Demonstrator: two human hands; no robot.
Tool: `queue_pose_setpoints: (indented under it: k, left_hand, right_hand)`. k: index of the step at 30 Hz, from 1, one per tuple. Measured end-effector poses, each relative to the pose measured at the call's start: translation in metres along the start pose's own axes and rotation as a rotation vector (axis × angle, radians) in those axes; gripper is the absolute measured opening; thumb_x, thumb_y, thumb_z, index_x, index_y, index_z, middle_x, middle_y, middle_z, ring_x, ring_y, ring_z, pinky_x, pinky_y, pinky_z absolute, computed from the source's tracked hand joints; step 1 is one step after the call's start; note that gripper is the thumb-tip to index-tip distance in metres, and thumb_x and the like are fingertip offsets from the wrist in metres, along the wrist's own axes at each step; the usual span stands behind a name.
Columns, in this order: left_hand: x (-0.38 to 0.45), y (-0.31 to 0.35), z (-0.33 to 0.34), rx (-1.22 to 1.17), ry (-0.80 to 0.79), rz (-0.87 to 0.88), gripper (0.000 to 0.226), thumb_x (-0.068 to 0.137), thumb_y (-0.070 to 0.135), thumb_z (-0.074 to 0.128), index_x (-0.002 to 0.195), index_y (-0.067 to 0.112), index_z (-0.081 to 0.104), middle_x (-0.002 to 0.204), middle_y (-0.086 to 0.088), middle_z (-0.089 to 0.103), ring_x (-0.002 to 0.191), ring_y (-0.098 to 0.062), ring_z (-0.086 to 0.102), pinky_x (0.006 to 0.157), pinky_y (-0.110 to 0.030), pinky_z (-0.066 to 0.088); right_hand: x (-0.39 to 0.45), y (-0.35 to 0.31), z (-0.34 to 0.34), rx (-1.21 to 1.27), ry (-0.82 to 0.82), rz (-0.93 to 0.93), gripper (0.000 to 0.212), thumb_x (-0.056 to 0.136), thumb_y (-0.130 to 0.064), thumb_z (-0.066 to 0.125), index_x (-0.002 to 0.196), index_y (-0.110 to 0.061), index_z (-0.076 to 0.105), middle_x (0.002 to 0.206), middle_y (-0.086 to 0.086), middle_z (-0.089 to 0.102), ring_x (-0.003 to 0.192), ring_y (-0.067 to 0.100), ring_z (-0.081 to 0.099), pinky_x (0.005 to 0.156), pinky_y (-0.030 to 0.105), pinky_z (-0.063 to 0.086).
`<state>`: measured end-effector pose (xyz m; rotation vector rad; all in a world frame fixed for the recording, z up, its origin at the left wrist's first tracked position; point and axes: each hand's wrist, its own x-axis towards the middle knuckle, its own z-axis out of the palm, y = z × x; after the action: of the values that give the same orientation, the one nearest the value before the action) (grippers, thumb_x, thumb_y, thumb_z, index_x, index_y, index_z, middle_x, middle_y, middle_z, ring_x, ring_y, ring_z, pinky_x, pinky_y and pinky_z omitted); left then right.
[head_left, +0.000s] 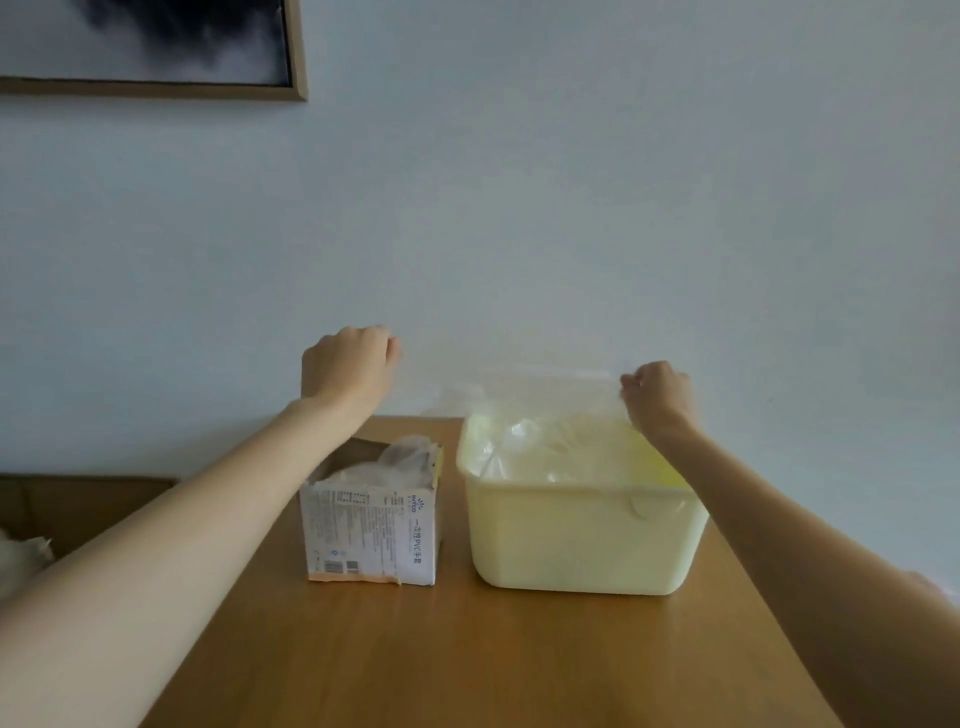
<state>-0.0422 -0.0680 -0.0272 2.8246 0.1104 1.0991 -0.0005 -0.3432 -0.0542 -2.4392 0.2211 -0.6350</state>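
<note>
Both your hands are clenched on the top edge of a clear plastic bag, held stretched above the pale yellow bin.

Your left hand is a closed fist, raised higher and off to the left of the bin, above the glove box; the film is faint there but runs up to your knuckles. Your right hand pinches the bag's other corner with curled fingers, just over the bin's far right rim. The bag's lower part hangs crumpled inside the bin. The bin stands just beside the torn-open glove box, with a narrow gap between them, and bare wooden table lies open in front of both. Behind is a pale wall, close to the table's far edge, with a framed picture upper left.
</note>
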Motion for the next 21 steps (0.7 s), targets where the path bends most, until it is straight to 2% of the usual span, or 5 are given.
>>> queue_pose_setpoints:
  k: [4,6,11,15,21]
  left_hand:
    - [0.010,0.062,0.001,-0.337,-0.005,0.187,0.021,0.095,0.020,0.046,0.108,0.011,0.059,0.102,-0.004,0.060,0.093,-0.026,0.059,0.071,-0.028,0.038]
    - [0.007,0.090,0.010,-0.440,-0.270,0.326,0.030,0.093,0.021,0.052,0.122,0.015,0.056,0.115,-0.005,0.059,0.104,-0.023,0.058,0.080,-0.025,0.039]
    - [-0.007,0.111,0.063,-0.015,-0.971,0.416,0.070,0.090,0.033,0.059,0.148,0.017,0.023,0.151,-0.009,0.031,0.134,-0.026,0.038,0.108,-0.033,0.034]
    - [-0.008,0.112,0.080,0.069,-1.121,0.357,0.059,0.095,0.025,0.049,0.148,0.025,0.023,0.148,-0.008,0.035,0.122,-0.025,0.050,0.099,-0.031,0.045]
    - [-0.008,0.121,0.082,0.114,-1.213,0.347,0.063,0.093,0.017,0.045,0.149,0.025,0.020,0.147,-0.006,0.036,0.121,-0.024,0.050,0.101,-0.035,0.044]
  right_hand:
    - [0.002,0.013,0.003,-0.094,-0.042,0.046,0.030,0.097,-0.018,0.042,0.101,0.004,0.061,0.106,0.025,0.061,0.097,0.041,0.060,0.076,0.036,0.045]
    - [0.000,0.013,0.004,-0.183,-0.071,0.034,0.028,0.098,-0.016,0.039,0.107,0.003,0.058,0.112,0.023,0.059,0.102,0.040,0.058,0.079,0.036,0.045]
    - [-0.003,0.016,0.004,-0.406,-0.187,-0.046,0.020,0.096,-0.008,0.038,0.099,-0.004,0.057,0.104,0.014,0.060,0.099,0.033,0.059,0.072,0.031,0.041]
    - [-0.003,0.018,-0.001,-0.528,-0.277,-0.127,0.019,0.094,-0.009,0.039,0.075,-0.010,0.039,0.085,0.006,0.051,0.085,0.028,0.054,0.067,0.029,0.038]
    - [0.000,-0.002,-0.015,-0.492,-0.053,-0.618,0.024,0.094,-0.022,0.051,0.113,-0.007,0.053,0.116,0.008,0.055,0.116,0.026,0.042,0.084,0.033,0.041]
